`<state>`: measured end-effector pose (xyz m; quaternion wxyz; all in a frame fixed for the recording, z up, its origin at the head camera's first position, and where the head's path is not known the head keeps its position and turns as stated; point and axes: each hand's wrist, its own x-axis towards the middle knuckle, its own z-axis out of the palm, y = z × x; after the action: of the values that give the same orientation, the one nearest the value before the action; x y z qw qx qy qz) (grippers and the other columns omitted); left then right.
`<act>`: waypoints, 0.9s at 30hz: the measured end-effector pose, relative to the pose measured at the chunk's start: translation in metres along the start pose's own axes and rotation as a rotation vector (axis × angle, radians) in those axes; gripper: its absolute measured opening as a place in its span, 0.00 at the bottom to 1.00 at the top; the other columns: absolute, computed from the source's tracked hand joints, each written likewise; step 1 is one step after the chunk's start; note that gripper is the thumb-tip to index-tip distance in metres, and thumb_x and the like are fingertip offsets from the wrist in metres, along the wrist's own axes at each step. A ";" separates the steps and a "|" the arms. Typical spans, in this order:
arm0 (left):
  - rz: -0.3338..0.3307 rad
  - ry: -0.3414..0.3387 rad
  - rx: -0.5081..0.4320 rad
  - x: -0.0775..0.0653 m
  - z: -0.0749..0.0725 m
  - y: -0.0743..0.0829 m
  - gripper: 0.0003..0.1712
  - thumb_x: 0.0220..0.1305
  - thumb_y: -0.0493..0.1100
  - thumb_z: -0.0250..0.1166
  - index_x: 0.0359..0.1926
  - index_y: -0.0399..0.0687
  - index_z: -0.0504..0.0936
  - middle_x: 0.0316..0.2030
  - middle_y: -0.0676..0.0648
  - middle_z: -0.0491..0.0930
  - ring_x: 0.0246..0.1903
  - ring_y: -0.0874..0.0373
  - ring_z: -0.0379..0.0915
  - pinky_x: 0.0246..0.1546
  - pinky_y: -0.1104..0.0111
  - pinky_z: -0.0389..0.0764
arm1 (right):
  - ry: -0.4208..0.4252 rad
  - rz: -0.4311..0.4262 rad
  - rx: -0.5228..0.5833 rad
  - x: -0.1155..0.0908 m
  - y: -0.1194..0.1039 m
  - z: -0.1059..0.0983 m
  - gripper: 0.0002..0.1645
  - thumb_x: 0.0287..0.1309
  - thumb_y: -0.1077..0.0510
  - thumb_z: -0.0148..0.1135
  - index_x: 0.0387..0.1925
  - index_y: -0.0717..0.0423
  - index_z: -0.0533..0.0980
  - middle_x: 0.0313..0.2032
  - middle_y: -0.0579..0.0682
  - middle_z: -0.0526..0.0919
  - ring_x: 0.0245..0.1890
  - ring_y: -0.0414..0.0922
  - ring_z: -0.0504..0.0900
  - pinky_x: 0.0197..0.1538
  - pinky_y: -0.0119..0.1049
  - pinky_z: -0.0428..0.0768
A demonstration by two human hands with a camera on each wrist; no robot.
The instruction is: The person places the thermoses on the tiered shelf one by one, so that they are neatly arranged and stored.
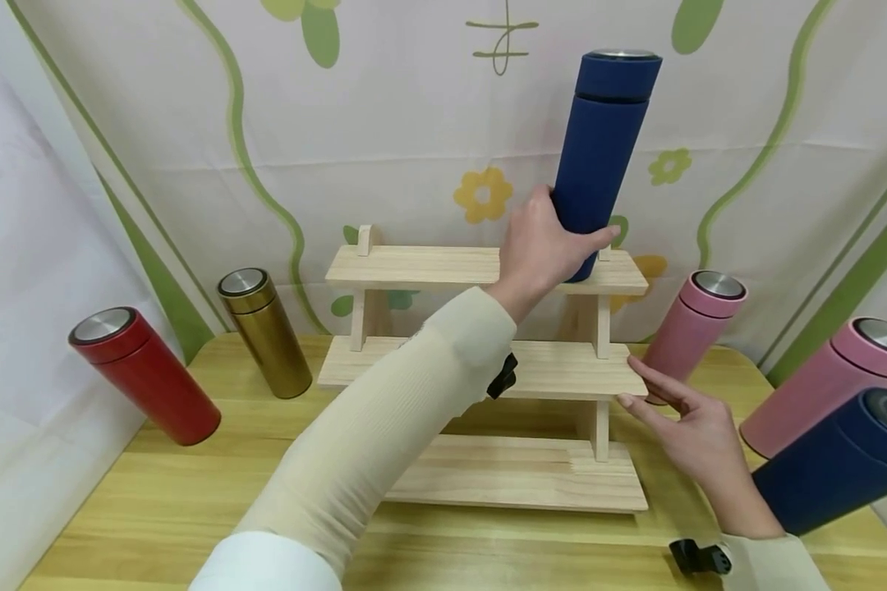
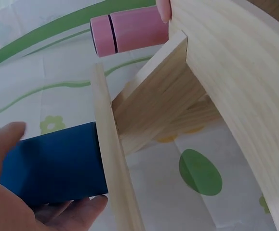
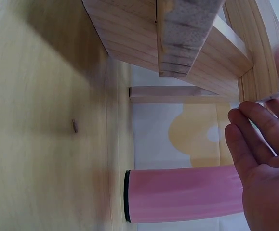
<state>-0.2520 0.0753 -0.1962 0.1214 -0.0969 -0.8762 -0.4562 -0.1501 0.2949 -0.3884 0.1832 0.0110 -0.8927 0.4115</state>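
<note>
A dark blue thermos bottle stands at the right end of the top board of a three-tier wooden display rack, its steel-topped lid upward. My left hand grips the bottle low down, thumb across its near side. In the left wrist view the base of the blue bottle meets the board. My right hand holds the right end of the middle board between thumb and fingers. In the right wrist view, the right hand's fingers lie at the board's end, near a pink thermos bottle.
A red thermos and a gold thermos stand left of the rack. To the right are a pink thermos, another pink thermos and a second blue thermos. A patterned curtain hangs behind the wooden table.
</note>
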 end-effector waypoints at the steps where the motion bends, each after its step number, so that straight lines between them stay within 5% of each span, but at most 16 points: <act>1: -0.001 0.002 0.011 -0.001 0.000 -0.001 0.46 0.62 0.62 0.79 0.73 0.49 0.72 0.63 0.51 0.84 0.57 0.59 0.84 0.59 0.68 0.86 | 0.002 -0.002 -0.003 0.000 0.000 0.000 0.31 0.66 0.43 0.76 0.70 0.36 0.81 0.41 0.11 0.82 0.44 0.10 0.78 0.27 0.25 0.78; 12: -0.031 -0.031 -0.043 -0.004 -0.007 -0.009 0.48 0.63 0.63 0.78 0.76 0.48 0.70 0.69 0.49 0.80 0.64 0.56 0.81 0.61 0.65 0.86 | 0.012 -0.005 -0.013 0.000 0.001 0.000 0.31 0.66 0.43 0.77 0.69 0.34 0.81 0.42 0.12 0.81 0.45 0.09 0.77 0.25 0.26 0.77; 19: -0.022 -0.060 -0.168 -0.022 -0.042 -0.027 0.48 0.66 0.63 0.76 0.78 0.49 0.68 0.72 0.46 0.76 0.70 0.51 0.75 0.67 0.58 0.83 | 0.006 0.021 -0.020 0.000 0.000 0.000 0.32 0.66 0.41 0.76 0.70 0.33 0.80 0.42 0.13 0.81 0.45 0.08 0.76 0.26 0.27 0.76; 27: 0.025 -0.006 -0.234 -0.062 -0.086 -0.061 0.37 0.65 0.60 0.78 0.68 0.48 0.79 0.63 0.48 0.83 0.66 0.51 0.79 0.70 0.62 0.80 | 0.006 0.030 -0.029 0.000 0.000 -0.001 0.32 0.66 0.40 0.76 0.70 0.33 0.80 0.43 0.15 0.82 0.45 0.08 0.75 0.29 0.24 0.77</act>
<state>-0.1992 -0.0336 -0.2146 0.1123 -0.1225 -0.8160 -0.5536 -0.1498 0.2958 -0.3880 0.1800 -0.0062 -0.8982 0.4010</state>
